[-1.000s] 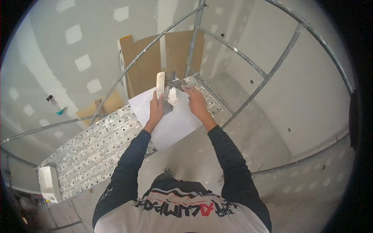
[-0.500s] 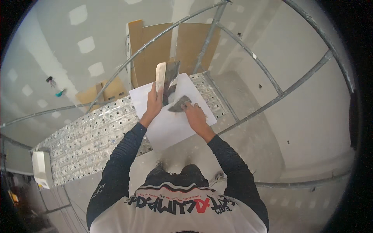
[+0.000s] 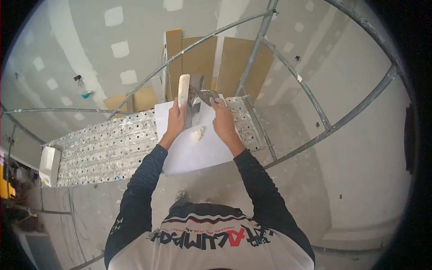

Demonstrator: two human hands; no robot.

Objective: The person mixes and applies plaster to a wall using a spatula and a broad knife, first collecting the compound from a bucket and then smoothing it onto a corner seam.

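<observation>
My left hand (image 3: pixel 175 118) is closed on the pale handle of a plastering trowel (image 3: pixel 184 85); its grey metal blade (image 3: pixel 197 83) stands to the right of the handle. My right hand (image 3: pixel 223 120) grips a putty knife (image 3: pixel 206 96) with a dark, wide blade. That blade meets or overlaps the trowel's blade; I cannot tell whether they touch. Below the tools a white sheet (image 3: pixel 189 155) lies over the perforated platform. A lump of off-white compound (image 3: pixel 197 133) shows between my hands, seemingly on the sheet.
Grey scaffold tubes (image 3: pixel 189 48) curve around the perforated metal platform (image 3: pixel 108 146). At its left end stands a white trough-like container (image 3: pixel 49 166). Brown boards (image 3: pixel 198 56) lean on the far wall, which has pale filled patches. Grey floor (image 3: pixel 288 148) lies below, right of the platform.
My right hand has moved the putty knife away from me, up to the trowel's blade. The compound lump now shows where the knife was. The whole view has shifted slightly.
</observation>
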